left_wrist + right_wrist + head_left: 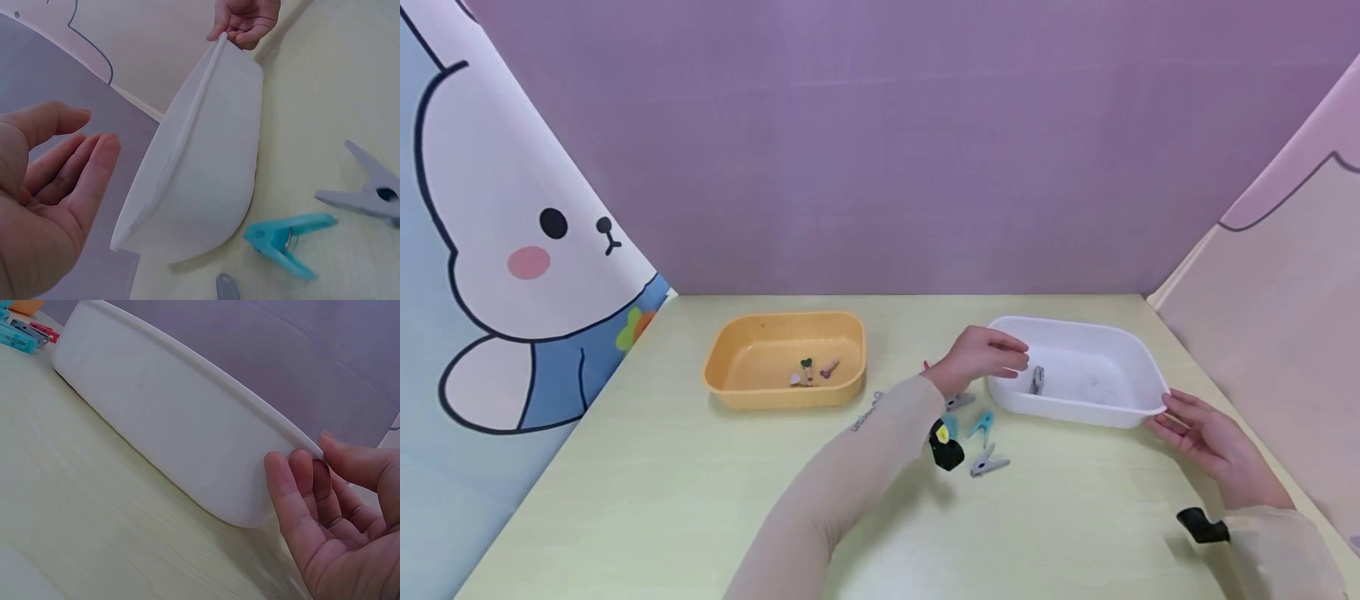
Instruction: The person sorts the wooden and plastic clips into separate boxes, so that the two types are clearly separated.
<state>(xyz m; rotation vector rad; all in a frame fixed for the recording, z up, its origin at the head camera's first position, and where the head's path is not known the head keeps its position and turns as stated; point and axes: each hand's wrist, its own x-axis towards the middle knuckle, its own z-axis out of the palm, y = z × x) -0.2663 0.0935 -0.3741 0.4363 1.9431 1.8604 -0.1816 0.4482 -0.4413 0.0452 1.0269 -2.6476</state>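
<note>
Over the left end of a white plastic basin [1060, 408], my left hand [985, 358] hangs with fingers loosely bent; its thumb and fingertips are apart with nothing between them in the left wrist view. Inside the basin, just below those fingers, stands a grey clothespin [1037, 380]. My right hand [1213, 446] pinches the basin's right front corner, thumb [353, 459] on the rim and fingers against the outer wall. Near my left wrist lie a teal clothespin [982, 427] and a grey clothespin [988, 462]. My left forearm partly hides others.
A yellow basin [786, 401] stands to the left, holding several small pieces, one with a green top [807, 367] and one pinkish [830, 368]. A red clothespin [45, 331] lies beside the white basin's left end. Purple cloth [887, 167] rises behind the table [662, 500].
</note>
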